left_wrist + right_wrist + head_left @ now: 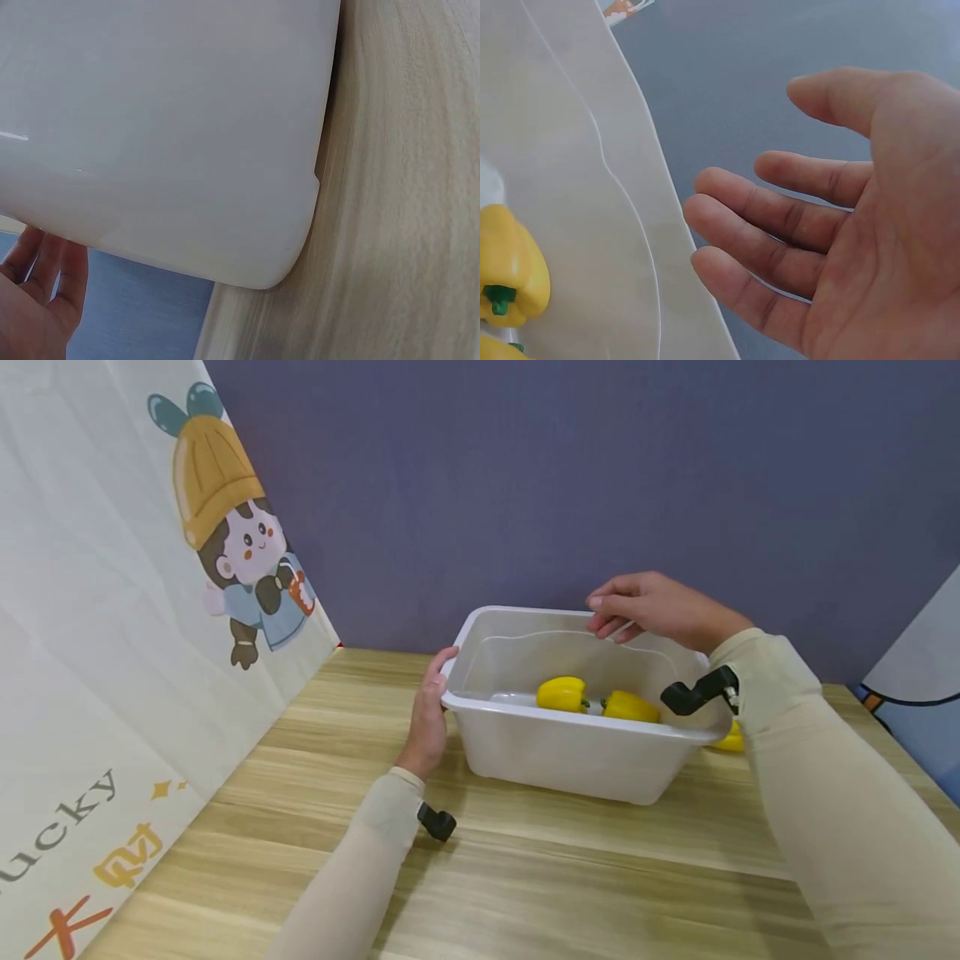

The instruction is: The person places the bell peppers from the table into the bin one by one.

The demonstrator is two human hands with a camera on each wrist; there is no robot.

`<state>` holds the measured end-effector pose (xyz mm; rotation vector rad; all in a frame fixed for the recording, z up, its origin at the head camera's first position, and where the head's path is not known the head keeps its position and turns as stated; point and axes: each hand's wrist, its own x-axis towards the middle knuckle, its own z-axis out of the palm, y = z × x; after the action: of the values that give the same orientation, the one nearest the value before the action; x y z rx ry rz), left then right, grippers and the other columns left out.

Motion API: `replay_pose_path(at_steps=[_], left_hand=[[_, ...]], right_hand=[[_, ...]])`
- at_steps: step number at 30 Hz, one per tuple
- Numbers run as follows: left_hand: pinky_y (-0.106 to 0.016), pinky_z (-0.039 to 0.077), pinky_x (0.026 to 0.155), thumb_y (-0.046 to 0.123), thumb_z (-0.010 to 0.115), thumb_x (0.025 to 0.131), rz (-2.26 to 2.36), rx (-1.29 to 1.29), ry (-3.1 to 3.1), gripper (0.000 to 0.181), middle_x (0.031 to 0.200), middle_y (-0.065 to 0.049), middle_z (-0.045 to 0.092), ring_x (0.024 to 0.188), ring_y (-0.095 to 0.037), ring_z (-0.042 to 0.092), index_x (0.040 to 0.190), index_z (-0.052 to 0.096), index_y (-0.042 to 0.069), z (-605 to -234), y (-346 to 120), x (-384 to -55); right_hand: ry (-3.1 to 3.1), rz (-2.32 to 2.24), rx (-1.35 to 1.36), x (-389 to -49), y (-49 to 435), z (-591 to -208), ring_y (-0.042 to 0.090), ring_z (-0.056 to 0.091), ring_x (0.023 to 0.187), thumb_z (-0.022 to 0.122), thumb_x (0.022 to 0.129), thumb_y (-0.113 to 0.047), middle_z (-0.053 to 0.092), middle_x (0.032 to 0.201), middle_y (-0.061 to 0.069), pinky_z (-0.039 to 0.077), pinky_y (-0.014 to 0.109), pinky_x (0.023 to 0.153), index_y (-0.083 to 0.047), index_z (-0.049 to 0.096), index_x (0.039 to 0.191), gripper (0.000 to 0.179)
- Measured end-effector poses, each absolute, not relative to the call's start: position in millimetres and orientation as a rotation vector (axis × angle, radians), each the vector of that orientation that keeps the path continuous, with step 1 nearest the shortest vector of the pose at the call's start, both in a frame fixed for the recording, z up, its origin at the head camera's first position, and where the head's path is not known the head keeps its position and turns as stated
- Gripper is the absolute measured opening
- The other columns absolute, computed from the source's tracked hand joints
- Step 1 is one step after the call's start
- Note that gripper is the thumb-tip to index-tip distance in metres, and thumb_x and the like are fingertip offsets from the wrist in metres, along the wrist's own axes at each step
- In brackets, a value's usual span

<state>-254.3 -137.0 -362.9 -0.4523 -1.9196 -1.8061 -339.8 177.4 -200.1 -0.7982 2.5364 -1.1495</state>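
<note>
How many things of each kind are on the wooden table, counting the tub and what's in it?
White tub: 1
Yellow bell peppers inside the tub: 2
Yellow item beside the tub, partly hidden, perhaps another pepper: 1
Total in sight: 4

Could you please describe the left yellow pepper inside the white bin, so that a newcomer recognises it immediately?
On the wood-grain table stands a white bin, gripped by the left hand. Look inside, at the bottom, and choose the left pepper, nearer that hand. In the head view its stem points right, unlike the right pepper, whose stem points left.
</note>
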Motion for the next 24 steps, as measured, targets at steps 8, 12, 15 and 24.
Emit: replay_pose_path(at_steps=[8,12,15,24], left_hand=[[-0.04,0.039,0.089,0.035,0.024,0.099,-1.82,-0.432,-1.914,0.057,0.126,-0.031,0.051,0.11,-0.048,0.047,0.15,0.042,0.016,-363.0,-132.2,-257.0],[-0.04,0.039,0.088,0.036,0.024,0.099,-1.819,-0.428,-1.908,0.057,0.126,-0.033,0.049,0.11,-0.05,0.045,0.149,0.042,0.016,-364.2,-132.9,-258.1],[-0.04,0.039,0.088,0.036,0.024,0.099,-1.815,-0.422,-1.904,0.057,0.125,-0.033,0.049,0.109,-0.052,0.044,0.149,0.042,0.016,-364.1,-132.3,-259.6],[-0.035,0.039,0.088,0.035,0.023,0.1,-1.796,-0.416,-1.889,0.057,0.123,-0.031,0.05,0.107,-0.046,0.046,0.15,0.042,0.013,-366.3,-126.3,-266.0]], right_hand=[[2.552,-1.134,-0.757,-343.2,196.5,-204.8,0.029,0.061,0.114,0.054,0.099,-0.052,0.063,0.125,0.013,0.053,0.037,0.091,-0.007,0.052,0.14,0.061],[2.558,-1.114,-0.747,-343.0,201.3,-206.5,0.028,0.061,0.114,0.053,0.099,-0.053,0.062,0.127,0.013,0.052,0.039,0.093,-0.007,0.051,0.141,0.062],[2.566,-1.102,-0.744,-342.8,204.1,-205.8,0.028,0.061,0.114,0.053,0.099,-0.054,0.063,0.127,0.013,0.051,0.041,0.094,-0.007,0.051,0.14,0.063],[2.572,-1.08,-0.767,-345.3,214.7,-207.9,0.027,0.06,0.114,0.051,0.101,-0.05,0.063,0.127,0.013,0.052,0.041,0.093,-0.007,0.053,0.14,0.059]])
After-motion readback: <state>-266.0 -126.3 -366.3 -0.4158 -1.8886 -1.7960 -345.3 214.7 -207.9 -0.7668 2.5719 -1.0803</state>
